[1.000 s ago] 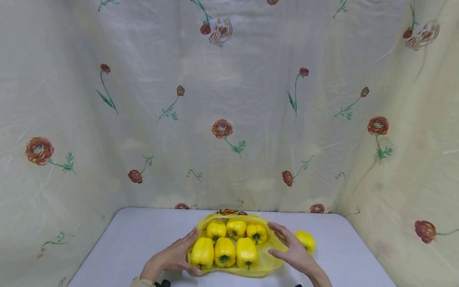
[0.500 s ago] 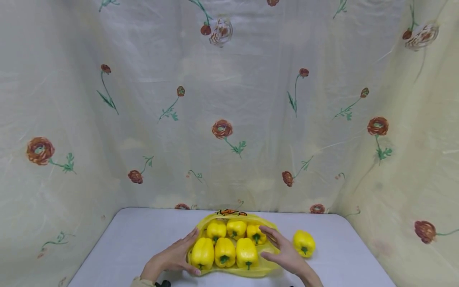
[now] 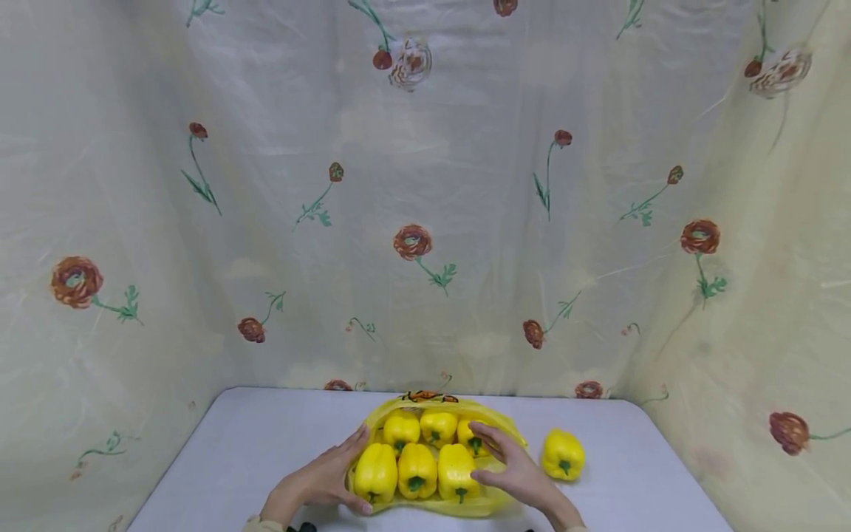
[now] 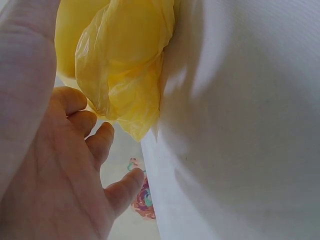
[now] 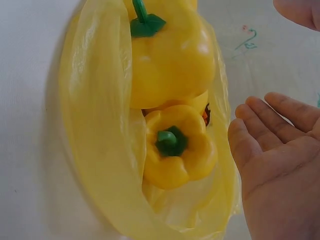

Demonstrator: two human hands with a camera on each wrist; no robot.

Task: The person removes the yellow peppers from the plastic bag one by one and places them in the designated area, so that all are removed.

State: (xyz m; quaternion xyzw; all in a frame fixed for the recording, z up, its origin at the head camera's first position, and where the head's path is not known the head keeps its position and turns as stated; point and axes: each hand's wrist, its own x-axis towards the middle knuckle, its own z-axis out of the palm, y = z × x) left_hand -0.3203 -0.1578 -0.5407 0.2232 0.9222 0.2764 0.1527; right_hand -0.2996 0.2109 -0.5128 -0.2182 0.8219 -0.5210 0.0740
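A thin yellow plastic bag (image 3: 484, 505) lies spread on the table, mouth toward me, with several yellow bell peppers (image 3: 375, 471) in two rows inside. My left hand (image 3: 322, 476) rests along the bag's left side, fingers extended and thumb near its front corner; the left wrist view shows them beside the crumpled bag edge (image 4: 135, 95). Over the bag's right part hovers my right hand (image 3: 517, 473), fingers spread and loosely bent. In the right wrist view its fingers (image 5: 250, 142) stand apart from a pepper (image 5: 200, 155). Right of the bag sits another yellow bell pepper (image 3: 564, 454).
A white table (image 3: 279, 421) carries everything. Curtains (image 3: 465, 281) with a red flower print rise behind it and on both sides. The bag's back edge bears an orange and black print (image 3: 431, 397).
My right hand has moved left, from beside the loose pepper to over the bag's right part, uncovering that pepper. The left hand keeps its place at the bag.
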